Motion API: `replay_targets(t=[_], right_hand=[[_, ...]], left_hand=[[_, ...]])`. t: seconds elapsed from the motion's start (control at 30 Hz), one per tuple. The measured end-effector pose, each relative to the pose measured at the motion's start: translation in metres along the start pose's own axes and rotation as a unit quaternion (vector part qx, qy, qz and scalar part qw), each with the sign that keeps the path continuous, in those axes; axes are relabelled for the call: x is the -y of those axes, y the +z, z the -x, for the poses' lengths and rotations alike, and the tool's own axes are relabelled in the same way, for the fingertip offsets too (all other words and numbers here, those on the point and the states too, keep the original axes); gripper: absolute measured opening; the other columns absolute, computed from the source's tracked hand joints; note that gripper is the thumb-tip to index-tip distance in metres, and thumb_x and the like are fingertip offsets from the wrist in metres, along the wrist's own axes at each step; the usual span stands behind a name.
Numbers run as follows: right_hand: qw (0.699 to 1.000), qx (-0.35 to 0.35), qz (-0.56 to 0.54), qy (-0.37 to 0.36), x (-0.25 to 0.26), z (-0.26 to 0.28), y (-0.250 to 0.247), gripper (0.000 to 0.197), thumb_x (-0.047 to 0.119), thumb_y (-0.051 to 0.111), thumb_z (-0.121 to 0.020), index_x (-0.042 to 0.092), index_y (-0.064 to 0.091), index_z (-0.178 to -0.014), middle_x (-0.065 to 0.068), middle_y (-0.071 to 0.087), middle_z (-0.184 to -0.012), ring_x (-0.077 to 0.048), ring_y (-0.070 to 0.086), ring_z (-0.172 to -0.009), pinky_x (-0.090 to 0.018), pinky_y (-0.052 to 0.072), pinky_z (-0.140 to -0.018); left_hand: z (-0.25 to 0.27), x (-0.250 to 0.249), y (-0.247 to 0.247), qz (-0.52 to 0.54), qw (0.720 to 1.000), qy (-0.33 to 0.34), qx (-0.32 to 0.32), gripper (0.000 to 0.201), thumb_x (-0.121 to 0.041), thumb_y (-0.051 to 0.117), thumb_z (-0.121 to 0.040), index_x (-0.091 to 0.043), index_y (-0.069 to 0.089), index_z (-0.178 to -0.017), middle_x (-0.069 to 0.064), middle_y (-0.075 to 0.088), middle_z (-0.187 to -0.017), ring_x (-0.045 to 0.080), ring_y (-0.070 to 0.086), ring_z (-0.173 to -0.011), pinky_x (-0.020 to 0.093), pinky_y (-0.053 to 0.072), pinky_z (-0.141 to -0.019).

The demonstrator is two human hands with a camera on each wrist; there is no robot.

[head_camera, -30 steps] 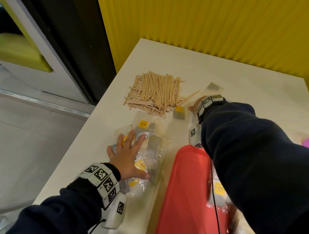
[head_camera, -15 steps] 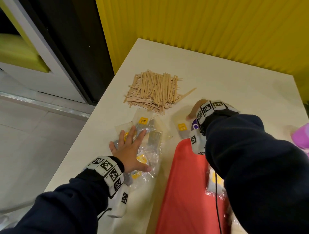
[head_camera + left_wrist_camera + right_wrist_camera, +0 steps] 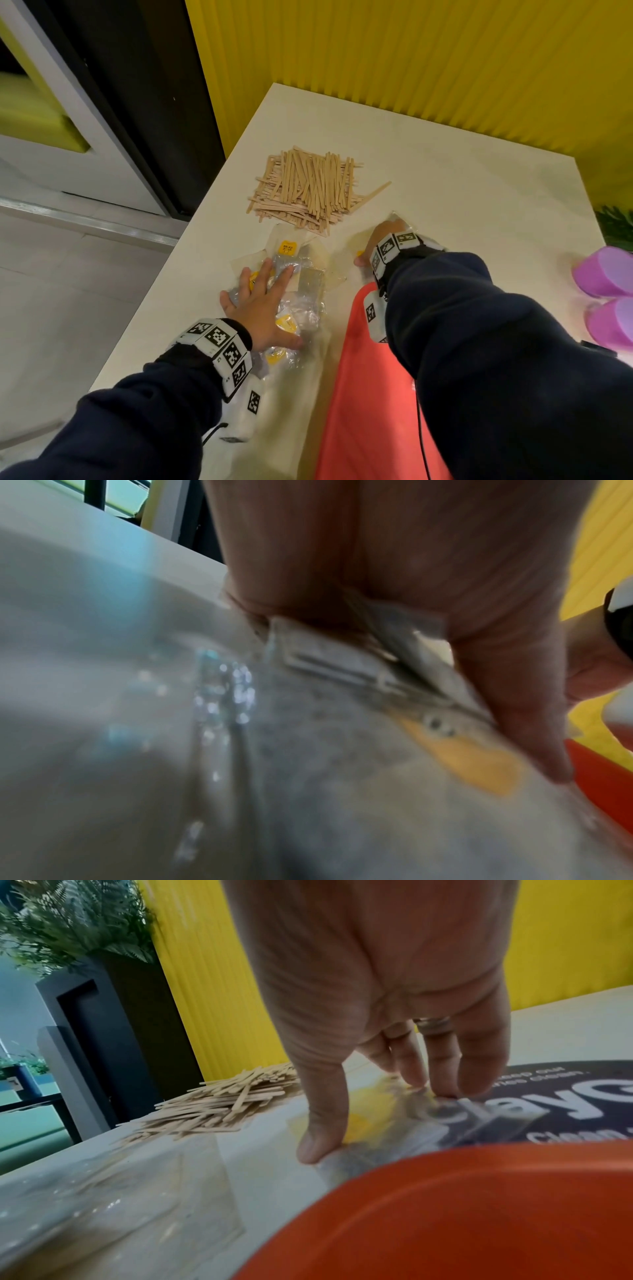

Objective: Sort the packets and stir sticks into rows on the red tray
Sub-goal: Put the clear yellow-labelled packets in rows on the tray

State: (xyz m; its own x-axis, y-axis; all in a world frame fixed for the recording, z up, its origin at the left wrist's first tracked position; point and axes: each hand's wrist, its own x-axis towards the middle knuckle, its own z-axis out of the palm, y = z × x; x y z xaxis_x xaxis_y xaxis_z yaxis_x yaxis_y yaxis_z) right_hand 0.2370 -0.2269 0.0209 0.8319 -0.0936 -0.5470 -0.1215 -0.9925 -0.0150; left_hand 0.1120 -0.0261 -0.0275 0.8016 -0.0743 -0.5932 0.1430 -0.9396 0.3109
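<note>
A heap of wooden stir sticks [image 3: 308,192] lies at the far left of the white table [image 3: 462,192]. Nearer, my left hand [image 3: 262,298] lies flat with spread fingers on a pile of clear packets with yellow labels [image 3: 301,301]. My right hand [image 3: 378,240] reaches past the far end of the red tray [image 3: 363,394] and presses straight fingers and thumb on one clear packet [image 3: 373,1118] lying on the table. In the left wrist view my palm and thumb [image 3: 514,696] bear on the packets [image 3: 342,664]. My right arm hides much of the tray.
Two purple cups [image 3: 606,274] stand at the table's right edge. A dark round sticker with white lettering [image 3: 555,1096] lies under the right hand's packet. A yellow ribbed wall [image 3: 411,61] backs the table; the left edge drops to the floor.
My right hand has drawn back from beside the stir sticks toward the tray's far end, with the clear packet sliding under it. The left hand stays on the packet pile.
</note>
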Motion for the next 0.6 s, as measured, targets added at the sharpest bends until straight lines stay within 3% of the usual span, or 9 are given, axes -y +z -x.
replay_targets(t=[0.07,0.13,0.23,0.33,0.4,0.5,0.6], right_hand=[[0.999,-0.027,0.017,0.022,0.003,-0.008,0.013,0.067,0.056,0.055,-0.085,0.012,0.041,-0.134,-0.009,0.045,-0.136,-0.028,0.046,-0.125,-0.041,0.040,-0.104],[0.999,-0.048,-0.004,0.024,0.005,-0.017,0.023,0.070,0.058,0.058,-0.081,0.013,0.041,-0.132,-0.010,0.045,-0.136,-0.028,0.048,-0.123,-0.043,0.041,-0.103],[0.997,-0.057,-0.010,0.057,0.005,-0.022,0.028,0.087,0.058,0.063,-0.076,0.013,0.026,-0.141,-0.012,0.028,-0.147,-0.030,0.035,-0.133,-0.046,0.037,-0.105],[0.997,-0.051,-0.009,0.065,0.004,-0.020,0.031,0.081,0.051,0.060,-0.084,0.016,0.020,-0.145,-0.012,0.020,-0.151,-0.029,0.028,-0.137,-0.046,0.034,-0.108],[0.997,-0.053,-0.027,0.052,0.001,-0.020,0.027,0.069,0.040,0.061,-0.086,0.012,0.029,-0.141,-0.012,0.029,-0.147,-0.028,0.034,-0.134,-0.043,0.037,-0.106],[0.992,-0.063,-0.108,0.024,-0.001,-0.022,0.022,0.050,0.024,0.068,-0.082,0.006,0.049,-0.125,-0.014,0.052,-0.127,-0.029,0.051,-0.115,-0.034,0.043,-0.087],[0.990,-0.066,-0.124,0.018,0.000,-0.022,0.019,0.047,0.019,0.071,-0.080,0.011,0.049,-0.121,-0.009,0.058,-0.118,-0.025,0.057,-0.105,-0.030,0.042,-0.079]], left_hand=[[0.000,0.000,0.000,0.000,1.000,0.001,0.001,0.127,-0.067,0.072,-0.057,-0.047,-0.021,-0.141,-0.011,-0.036,-0.148,0.027,-0.031,-0.138,0.064,-0.007,-0.106],[0.000,0.000,0.000,-0.003,1.000,0.001,0.000,0.127,-0.067,0.072,-0.057,-0.046,-0.021,-0.141,-0.011,-0.036,-0.148,0.027,-0.030,-0.138,0.064,-0.007,-0.106],[0.000,0.001,0.000,-0.006,1.000,0.003,-0.002,0.126,-0.066,0.072,-0.058,-0.045,-0.020,-0.141,-0.011,-0.035,-0.149,0.027,-0.029,-0.138,0.064,-0.006,-0.106],[-0.001,0.001,0.001,-0.006,1.000,0.002,-0.003,0.126,-0.066,0.072,-0.058,-0.046,-0.020,-0.141,-0.011,-0.035,-0.148,0.027,-0.030,-0.138,0.064,-0.006,-0.106],[-0.002,0.001,0.001,-0.008,1.000,0.001,-0.005,0.126,-0.066,0.072,-0.058,-0.046,-0.020,-0.141,-0.011,-0.035,-0.149,0.027,-0.030,-0.138,0.064,-0.006,-0.106],[-0.002,0.002,0.002,-0.009,1.000,0.003,-0.007,0.126,-0.067,0.072,-0.058,-0.045,-0.021,-0.141,-0.011,-0.035,-0.149,0.027,-0.029,-0.139,0.064,-0.006,-0.106],[-0.002,0.002,0.002,-0.010,1.000,0.004,-0.007,0.127,-0.068,0.071,-0.057,-0.046,-0.021,-0.141,-0.011,-0.035,-0.148,0.027,-0.030,-0.138,0.064,-0.007,-0.106]])
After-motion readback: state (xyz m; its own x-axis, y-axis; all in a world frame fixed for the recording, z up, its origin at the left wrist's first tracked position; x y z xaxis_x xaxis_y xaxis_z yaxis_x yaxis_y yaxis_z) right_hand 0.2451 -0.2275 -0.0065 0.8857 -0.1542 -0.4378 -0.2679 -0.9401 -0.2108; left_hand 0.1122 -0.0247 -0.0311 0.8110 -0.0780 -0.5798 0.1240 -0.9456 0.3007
